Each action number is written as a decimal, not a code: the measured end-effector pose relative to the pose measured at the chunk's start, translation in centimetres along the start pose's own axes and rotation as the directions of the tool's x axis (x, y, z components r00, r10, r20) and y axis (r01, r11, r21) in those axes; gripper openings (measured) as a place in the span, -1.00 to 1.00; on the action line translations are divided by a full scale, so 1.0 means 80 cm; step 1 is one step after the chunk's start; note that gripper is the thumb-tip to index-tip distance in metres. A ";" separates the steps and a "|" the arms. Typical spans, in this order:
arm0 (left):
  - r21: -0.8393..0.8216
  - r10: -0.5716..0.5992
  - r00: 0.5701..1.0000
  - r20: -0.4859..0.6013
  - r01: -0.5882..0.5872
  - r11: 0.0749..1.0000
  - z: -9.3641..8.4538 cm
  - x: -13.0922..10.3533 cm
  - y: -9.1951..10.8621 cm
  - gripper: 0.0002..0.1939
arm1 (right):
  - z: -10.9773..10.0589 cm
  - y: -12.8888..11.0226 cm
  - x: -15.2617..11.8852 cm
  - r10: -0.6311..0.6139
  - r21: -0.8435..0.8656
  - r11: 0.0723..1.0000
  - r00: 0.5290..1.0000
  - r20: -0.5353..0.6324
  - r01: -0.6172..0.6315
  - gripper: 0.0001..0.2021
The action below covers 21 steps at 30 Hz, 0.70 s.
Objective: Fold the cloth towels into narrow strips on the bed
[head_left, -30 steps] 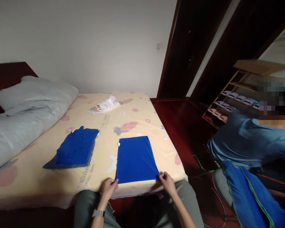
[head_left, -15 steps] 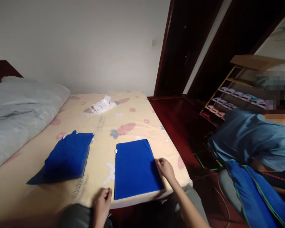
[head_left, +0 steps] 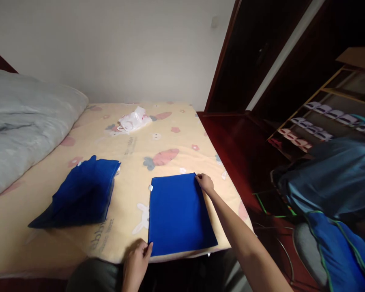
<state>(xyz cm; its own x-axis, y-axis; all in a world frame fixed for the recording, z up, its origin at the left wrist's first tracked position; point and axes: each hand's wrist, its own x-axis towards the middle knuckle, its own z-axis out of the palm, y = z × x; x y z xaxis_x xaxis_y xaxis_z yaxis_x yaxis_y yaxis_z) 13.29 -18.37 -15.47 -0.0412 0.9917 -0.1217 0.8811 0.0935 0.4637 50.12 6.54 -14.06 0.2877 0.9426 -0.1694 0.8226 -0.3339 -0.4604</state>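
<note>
A flat rectangle of blue cloth (head_left: 180, 215) with a small white tag on its left edge lies along the bed's front edge. My left hand (head_left: 137, 259) pinches its near left corner between thumb and fingers. At the far right corner, my right hand (head_left: 205, 183) grips the cloth with closed fingertips. To the left lies a looser pile of blue cloths (head_left: 85, 192), with a darker layer showing underneath. Neither hand touches that pile.
A crumpled white plastic bag (head_left: 134, 120) sits farther back on the patterned bedsheet (head_left: 127, 162). A grey quilt (head_left: 27, 121) covers the left side. On the right are a shoe rack (head_left: 319, 105) and a person in a blue shirt (head_left: 331, 178) with blue cloth before them.
My right hand has moved from the cloth's right side up to its far right corner and taken hold. My left hand has closed on the near left corner. The view has shifted.
</note>
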 end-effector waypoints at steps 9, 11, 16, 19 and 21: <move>-0.028 -0.174 0.969 0.176 0.182 0.983 -0.021 -0.008 0.007 -0.54 | -0.006 0.050 -0.166 -0.044 -0.044 0.998 0.999 0.012 0.045 -0.60; -0.104 -0.194 0.952 0.238 0.224 0.969 -0.019 -0.012 0.005 -0.51 | 0.004 0.082 -0.232 0.017 -0.060 0.998 0.999 0.043 -0.014 -0.57; -0.261 -0.153 0.960 0.233 0.214 0.941 -0.009 -0.017 -0.003 -0.55 | 0.016 0.121 -0.316 -0.007 0.151 0.989 0.999 0.052 -0.001 -0.66; -0.313 -0.172 0.963 0.206 0.231 0.921 -0.006 -0.017 -0.004 -0.63 | 0.011 0.117 -0.313 0.025 0.178 0.983 0.996 0.082 -0.039 -0.71; -0.309 -0.168 0.968 0.185 0.220 0.925 -0.009 -0.016 0.000 -0.68 | 0.006 0.113 -0.307 0.032 0.166 0.985 0.995 0.097 -0.048 -0.74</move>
<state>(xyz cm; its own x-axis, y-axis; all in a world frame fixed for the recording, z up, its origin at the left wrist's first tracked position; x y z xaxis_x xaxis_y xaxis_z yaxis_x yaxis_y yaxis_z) 13.04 -19.56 -14.68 -0.1013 0.9282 -0.3581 0.6608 0.3319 0.6732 50.28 -19.62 -14.51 0.2644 0.9264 -0.2680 0.7151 -0.3748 -0.5901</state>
